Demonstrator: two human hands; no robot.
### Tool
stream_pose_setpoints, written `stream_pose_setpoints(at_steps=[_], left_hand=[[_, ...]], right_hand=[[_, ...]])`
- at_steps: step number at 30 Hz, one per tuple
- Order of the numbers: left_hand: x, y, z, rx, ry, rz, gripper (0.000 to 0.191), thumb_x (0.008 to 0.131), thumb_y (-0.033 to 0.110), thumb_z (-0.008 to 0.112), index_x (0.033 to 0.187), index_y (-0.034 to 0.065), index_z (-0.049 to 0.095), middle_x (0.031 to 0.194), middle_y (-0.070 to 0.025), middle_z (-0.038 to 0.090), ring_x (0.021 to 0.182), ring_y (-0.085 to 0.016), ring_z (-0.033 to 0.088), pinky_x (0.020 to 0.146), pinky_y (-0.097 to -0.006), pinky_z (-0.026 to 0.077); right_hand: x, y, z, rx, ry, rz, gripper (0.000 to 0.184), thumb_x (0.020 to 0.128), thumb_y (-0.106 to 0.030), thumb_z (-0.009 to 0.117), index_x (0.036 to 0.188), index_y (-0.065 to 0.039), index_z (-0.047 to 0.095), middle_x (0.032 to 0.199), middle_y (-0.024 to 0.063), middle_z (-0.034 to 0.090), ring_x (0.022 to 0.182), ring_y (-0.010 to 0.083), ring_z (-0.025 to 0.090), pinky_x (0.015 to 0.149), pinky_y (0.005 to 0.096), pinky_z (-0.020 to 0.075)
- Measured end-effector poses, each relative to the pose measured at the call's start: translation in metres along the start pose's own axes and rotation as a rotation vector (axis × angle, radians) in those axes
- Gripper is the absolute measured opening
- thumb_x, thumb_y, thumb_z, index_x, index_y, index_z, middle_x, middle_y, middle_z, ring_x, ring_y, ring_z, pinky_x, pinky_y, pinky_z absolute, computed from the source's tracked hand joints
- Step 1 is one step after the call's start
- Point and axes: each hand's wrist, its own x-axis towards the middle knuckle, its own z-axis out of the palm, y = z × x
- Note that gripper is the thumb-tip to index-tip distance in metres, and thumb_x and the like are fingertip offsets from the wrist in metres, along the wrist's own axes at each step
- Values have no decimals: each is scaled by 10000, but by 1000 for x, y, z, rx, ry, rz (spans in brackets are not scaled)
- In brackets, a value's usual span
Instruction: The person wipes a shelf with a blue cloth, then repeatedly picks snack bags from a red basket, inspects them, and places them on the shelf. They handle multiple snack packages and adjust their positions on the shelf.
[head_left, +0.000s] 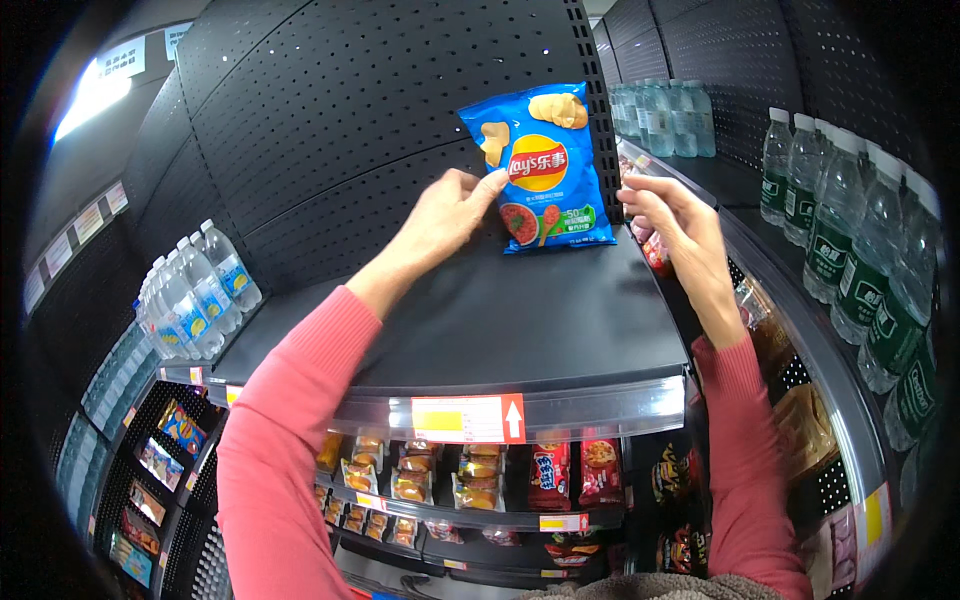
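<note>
A blue Lay's potato chip bag (551, 169) stands upright at the back right of a black metal shelf (525, 315), near the perforated back panel. My left hand (457, 206) has its thumb and fingers at the bag's left edge; the thumb overlaps the front of the bag. To the right of the bag is my right hand (675, 232), fingers partly bent and apart, with a gap between it and the bag. Nothing shows in the right hand.
Clear water bottles with green labels (832, 240) line the right shelf. Bottles with blue and yellow labels (195, 292) stand at the left. Packaged buns (480, 480) and red snack bags (550, 472) lie below, under the shelf's price-tag rail (600, 409).
</note>
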Motion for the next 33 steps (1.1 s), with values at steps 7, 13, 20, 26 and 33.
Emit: stream_pose_setpoints(at_steps=[7,13,20,26,33], left_hand=[[-125,16,-57,27,370,468,467,987,262,717,1291,-74,602,1138,-171,708,1061,-208,682,912,-356,534],[-285,-33,-50,513,594,548,330,912,70,698,1219,-38,647,1158,-186,687,1044,-353,650,908,-416,514],[-497,-236,60,110,593,-492,284,932,113,721,1152,-41,629,1075,-193,643,934,-324,639,836,-394,525],[-715,-314,173,634,260,-744,646,816,377,834,1249,-39,595,1227,-275,621,978,-377,686,868,-439,567],[-787,-317,212,527,-257,-1265,699,831,596,715,1286,68,665,1368,-161,601,1318,-445,469,1045,-712,322]], right_hand=[[-72,-83,4,-45,45,-177,261,1065,-137,594,1204,59,697,1071,136,750,1037,175,706,924,294,534],[-98,-115,22,-445,-119,-433,170,940,-59,716,1081,32,744,988,130,755,880,243,683,798,341,510],[-111,-130,72,-730,-198,-461,169,883,-20,734,1046,22,727,967,155,726,874,317,670,794,391,528],[-118,-120,104,-918,-174,-497,104,931,-79,706,954,22,710,936,141,718,861,312,658,775,390,519],[-123,-109,116,-1006,-61,-522,140,983,-70,657,899,36,696,859,134,675,797,294,624,721,381,494]])
